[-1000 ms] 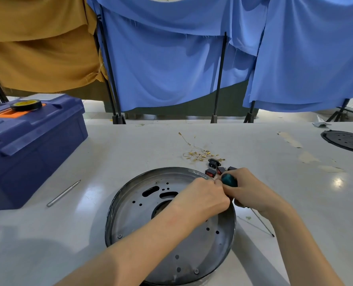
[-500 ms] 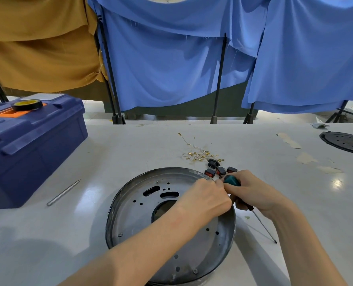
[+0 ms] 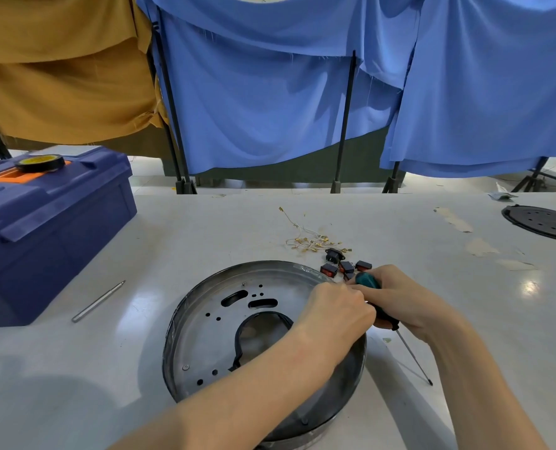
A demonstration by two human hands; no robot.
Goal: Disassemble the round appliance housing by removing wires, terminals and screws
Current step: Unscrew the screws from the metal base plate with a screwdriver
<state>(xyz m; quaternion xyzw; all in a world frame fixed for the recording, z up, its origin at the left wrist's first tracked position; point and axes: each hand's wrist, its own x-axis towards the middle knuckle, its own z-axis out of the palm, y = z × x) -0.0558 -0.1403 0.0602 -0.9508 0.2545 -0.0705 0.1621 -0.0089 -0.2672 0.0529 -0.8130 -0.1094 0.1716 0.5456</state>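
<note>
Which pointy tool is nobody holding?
The silver rod lying on the table beside the blue toolbox. The other one, the green-handled screwdriver, is gripped in the right hand.

Reaches forward with both bare forearms. Curls the left hand (image 3: 335,315) knuckles-up, its grasp hidden, against the right hand (image 3: 406,302). Grips a screwdriver (image 3: 367,280) in the right, shaft slanting back.

Dull grey sheet metal, smooth with a soft sheen, on the round housing (image 3: 205,336); glossy pale surface (image 3: 205,228) with scuffed patches; moulded blue plastic on the toolbox (image 3: 52,228); teal plastic handle and thin metal shaft on the screwdriver (image 3: 368,282); matt blue cloth (image 3: 254,108) and mustard cloth (image 3: 59,86) far behind.
</note>
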